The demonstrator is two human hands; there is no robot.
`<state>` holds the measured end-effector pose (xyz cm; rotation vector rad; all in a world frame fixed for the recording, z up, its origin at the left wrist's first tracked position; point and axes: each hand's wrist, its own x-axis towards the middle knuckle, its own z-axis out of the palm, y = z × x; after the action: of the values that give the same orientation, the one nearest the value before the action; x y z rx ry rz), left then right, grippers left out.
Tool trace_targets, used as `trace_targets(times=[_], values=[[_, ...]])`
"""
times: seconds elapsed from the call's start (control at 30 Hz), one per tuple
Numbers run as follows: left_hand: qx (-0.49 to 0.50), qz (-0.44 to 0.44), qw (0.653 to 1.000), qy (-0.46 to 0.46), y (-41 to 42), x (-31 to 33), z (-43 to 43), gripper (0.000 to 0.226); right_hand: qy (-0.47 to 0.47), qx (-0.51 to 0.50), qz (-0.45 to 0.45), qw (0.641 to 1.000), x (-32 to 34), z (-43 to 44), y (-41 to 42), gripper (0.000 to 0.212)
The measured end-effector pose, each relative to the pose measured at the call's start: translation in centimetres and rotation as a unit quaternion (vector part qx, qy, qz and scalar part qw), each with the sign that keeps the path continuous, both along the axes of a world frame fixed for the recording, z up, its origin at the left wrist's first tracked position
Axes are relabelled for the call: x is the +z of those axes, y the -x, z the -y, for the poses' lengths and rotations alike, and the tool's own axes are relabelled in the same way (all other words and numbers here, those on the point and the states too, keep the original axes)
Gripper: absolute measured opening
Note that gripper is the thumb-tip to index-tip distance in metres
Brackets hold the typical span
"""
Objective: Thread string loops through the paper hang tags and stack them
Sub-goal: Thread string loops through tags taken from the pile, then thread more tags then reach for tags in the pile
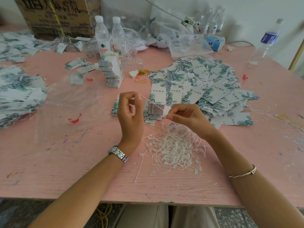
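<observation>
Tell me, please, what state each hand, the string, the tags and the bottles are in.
left hand, pinching one string end.
right hand, pinching the other end.
string, stretched between both hands.
string pile, loose and tangled.
tag heap, scattered, unstacked.
tag stack, neat, behind the hands.
two front bottles, upright, capped.
</observation>
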<state>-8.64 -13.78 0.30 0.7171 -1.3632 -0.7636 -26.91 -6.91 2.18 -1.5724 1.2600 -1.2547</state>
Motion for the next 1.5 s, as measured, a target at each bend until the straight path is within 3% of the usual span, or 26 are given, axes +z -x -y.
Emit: trace_targets(times=[0.2, 0.37, 0.6, 0.7, 0.8, 0.93, 1.07, 1.23, 1.33, 1.43, 1.5], values=[[0.067, -0.085, 0.993, -0.038, -0.1, 0.4, 0.5, 0.013, 0.015, -0.023, 0.094, 0.995, 0.4, 0.1, 0.7, 0.007], [0.054, -0.072, 0.996, -0.024, 0.0, 0.4, 0.3, 0.013, 0.041, -0.097, 0.112, 0.988, 0.9, 0.1, 1.6, 0.023], [-0.110, 0.037, 0.993, 0.023, 0.2, 0.1, -0.7, 0.007, 0.084, -0.215, 0.189, 0.955, 0.9, 0.2, 2.1, 0.025], [-0.215, 0.111, 0.969, 0.039, 0.6, -0.4, -1.1, 0.006, 0.103, -0.262, 0.242, 0.928, 1.1, 0.3, 2.9, 0.020], [-0.286, 0.193, 0.935, 0.078, 0.8, -1.1, -1.3, 0.005, 0.114, -0.286, 0.293, 0.905, 1.3, 0.3, 3.6, 0.027], [-0.304, 0.255, 0.911, 0.115, 0.9, -1.4, -1.3, 0.019, 0.103, -0.281, 0.328, 0.896, 1.1, 0.5, 4.0, 0.030], [-0.293, 0.275, 0.906, 0.137, 0.9, -1.5, -1.3, 0.016, 0.064, -0.214, 0.380, 0.897, 0.9, 0.7, 3.8, 0.021], [-0.259, 0.308, 0.899, 0.174, 0.9, -1.8, -1.0, 0.006, -0.010, -0.105, 0.496, 0.862, 1.1, 0.8, 3.0, 0.027], [-0.224, 0.322, 0.893, 0.221, 0.9, -1.9, -1.0, 0.004, -0.049, -0.043, 0.455, 0.888, 1.0, 0.6, 2.5, 0.021], [-0.173, 0.305, 0.912, 0.213, 1.1, -1.4, -1.1, 0.025, -0.065, 0.003, 0.312, 0.948, 0.8, 0.3, 2.2, 0.020], [-0.134, 0.273, 0.932, 0.197, 0.9, -1.1, -0.9, 0.036, -0.083, 0.034, 0.239, 0.967, 0.7, 0.2, 1.9, 0.021]])
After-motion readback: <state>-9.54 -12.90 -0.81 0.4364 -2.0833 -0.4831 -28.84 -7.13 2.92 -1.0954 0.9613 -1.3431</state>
